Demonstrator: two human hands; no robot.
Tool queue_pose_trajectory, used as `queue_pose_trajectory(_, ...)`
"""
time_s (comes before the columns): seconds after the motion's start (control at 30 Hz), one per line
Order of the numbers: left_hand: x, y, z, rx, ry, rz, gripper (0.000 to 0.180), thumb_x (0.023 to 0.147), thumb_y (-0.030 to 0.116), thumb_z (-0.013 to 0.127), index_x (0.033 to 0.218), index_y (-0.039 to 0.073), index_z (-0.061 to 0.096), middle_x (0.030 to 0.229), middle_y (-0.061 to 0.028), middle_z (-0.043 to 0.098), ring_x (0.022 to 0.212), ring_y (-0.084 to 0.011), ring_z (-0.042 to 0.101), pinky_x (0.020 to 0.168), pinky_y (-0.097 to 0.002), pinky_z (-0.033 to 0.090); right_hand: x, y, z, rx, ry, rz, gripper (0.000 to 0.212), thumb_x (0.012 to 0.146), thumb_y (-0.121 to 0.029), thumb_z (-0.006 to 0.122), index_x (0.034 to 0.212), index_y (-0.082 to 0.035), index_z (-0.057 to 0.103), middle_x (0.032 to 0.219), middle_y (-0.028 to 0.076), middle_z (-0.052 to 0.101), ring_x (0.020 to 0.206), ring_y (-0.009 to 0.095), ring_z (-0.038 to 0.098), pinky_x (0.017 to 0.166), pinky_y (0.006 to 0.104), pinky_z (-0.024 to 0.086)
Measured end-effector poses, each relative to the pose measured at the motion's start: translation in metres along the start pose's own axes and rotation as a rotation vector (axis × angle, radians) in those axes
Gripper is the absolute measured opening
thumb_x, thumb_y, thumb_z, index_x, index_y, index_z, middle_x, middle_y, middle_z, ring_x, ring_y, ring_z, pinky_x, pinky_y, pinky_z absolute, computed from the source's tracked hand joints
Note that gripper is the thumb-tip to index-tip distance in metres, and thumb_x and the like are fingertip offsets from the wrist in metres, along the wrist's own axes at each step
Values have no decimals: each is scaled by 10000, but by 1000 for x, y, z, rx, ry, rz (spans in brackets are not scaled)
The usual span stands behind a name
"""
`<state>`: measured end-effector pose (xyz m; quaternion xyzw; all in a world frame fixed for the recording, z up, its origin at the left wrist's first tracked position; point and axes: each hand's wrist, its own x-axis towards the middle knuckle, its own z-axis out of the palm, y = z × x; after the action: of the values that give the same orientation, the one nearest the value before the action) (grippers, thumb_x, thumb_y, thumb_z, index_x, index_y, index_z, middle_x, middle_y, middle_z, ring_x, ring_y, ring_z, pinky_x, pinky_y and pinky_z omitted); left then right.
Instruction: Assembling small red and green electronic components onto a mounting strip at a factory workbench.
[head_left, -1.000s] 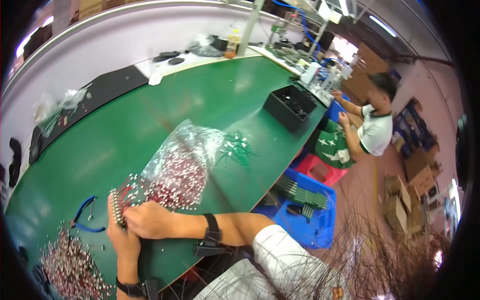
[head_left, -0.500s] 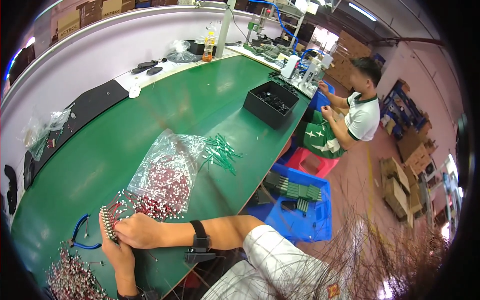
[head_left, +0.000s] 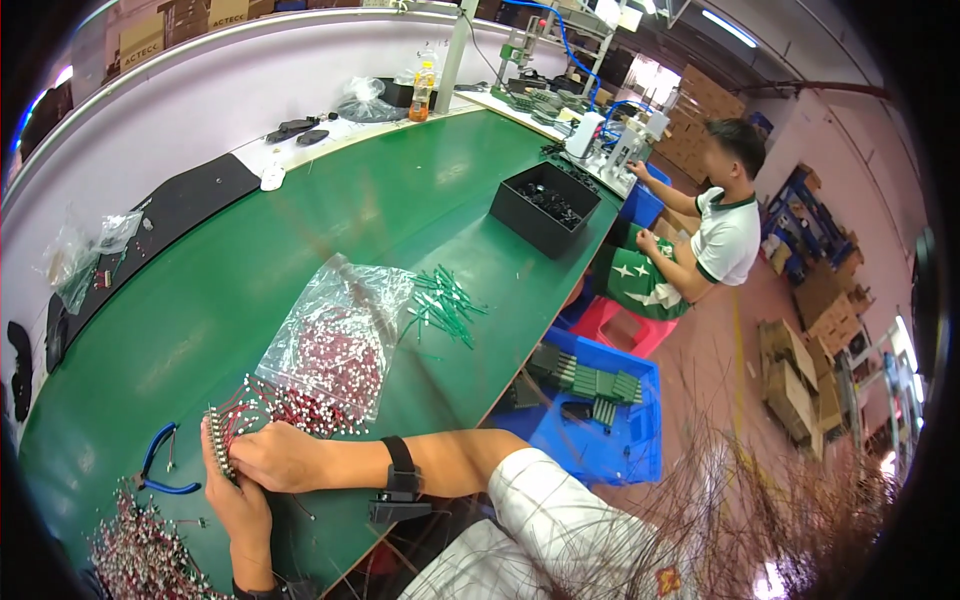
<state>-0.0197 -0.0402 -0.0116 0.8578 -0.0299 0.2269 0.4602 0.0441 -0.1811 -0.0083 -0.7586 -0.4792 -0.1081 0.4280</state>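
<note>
At the near edge of the green table [head_left: 330,200], the left hand [head_left: 238,505] curls its fingers around a narrow strip of small components [head_left: 216,445], standing it up on the tabletop. The right hand [head_left: 275,455] lies over it from the side, fingers closed against the strip, just below the clear bag of red-wired parts [head_left: 335,345]. Blue-handled pliers [head_left: 160,470] lie just left of the hands.

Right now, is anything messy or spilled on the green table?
Yes. Red-wired parts spill from the open clear bag onto the table, beside the hands. Green pieces lie scattered near the edge.
</note>
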Motion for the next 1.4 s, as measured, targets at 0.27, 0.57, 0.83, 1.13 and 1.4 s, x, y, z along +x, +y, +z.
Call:
queue_pose_trajectory(0.27,-2,-8,2,-17,8,-13,612,878,-102,485,1480,-54,383,1386,-228,572,1194,-300,618,998,-356,481,0,0,5,-18,76,3,148,909,-156,572,870,-18,535,760,152,599,638,373,620,555,459,496)
queue_pose_trajectory(0.57,5,1,0,-266,126,-123,551,956,-65,487,1494,-41,371,1280,-160,619,1080,-195,618,948,-306,479,3,-4,-12,-39,97,83,161,901,-181,596,877,-34,532,757,146,624,652,398,626,583,481,497)
queue_pose_trajectory(0.83,6,-18,-5,-189,191,-119,527,967,-52,486,1483,-56,376,1406,-164,539,1212,-213,555,1032,-330,428,3,15,1,4,108,49,157,835,-114,616,920,-21,522,848,164,594,760,388,627,659,469,508)
queue_pose_trajectory(1.13,6,-28,-7,-206,218,-117,540,950,-67,485,1479,-54,381,1415,-155,528,1231,-211,534,1054,-318,397,3,35,-10,-402,7,-47,218,674,-145,704,825,-46,581,908,116,515,932,302,547,743,398,478)
queue_pose_trajectory(1.4,7,-29,-5,-301,207,-129,547,942,-83,483,1478,-60,379,1426,-150,516,1233,-202,528,1049,-311,398,-5,45,-8,-322,-106,10,163,727,-192,710,829,-80,649,873,88,569,886,293,585,752,405,498)
